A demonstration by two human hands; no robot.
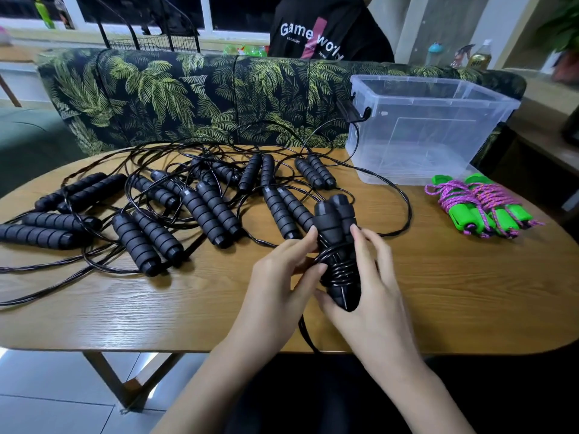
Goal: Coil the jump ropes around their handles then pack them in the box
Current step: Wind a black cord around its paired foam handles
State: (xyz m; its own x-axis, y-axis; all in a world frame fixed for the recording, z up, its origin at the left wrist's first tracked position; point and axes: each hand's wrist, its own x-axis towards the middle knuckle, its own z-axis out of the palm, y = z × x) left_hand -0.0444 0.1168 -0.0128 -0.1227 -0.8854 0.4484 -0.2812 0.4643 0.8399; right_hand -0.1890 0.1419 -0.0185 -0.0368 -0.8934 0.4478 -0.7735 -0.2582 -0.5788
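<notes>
black jump ropes, green-and-pink ropes, palm-print sofa.

We see an indoor scene under soft, even light that seems to come from above. The wooden table has a pale sheen near its front left edge, and the clear box carries small glints. Shadows beside the black handles are short and soft. The windows are dark. The right hand is slightly blurred at the fingers. The wide lens bows the sofa, and the background looks soft.
</notes>
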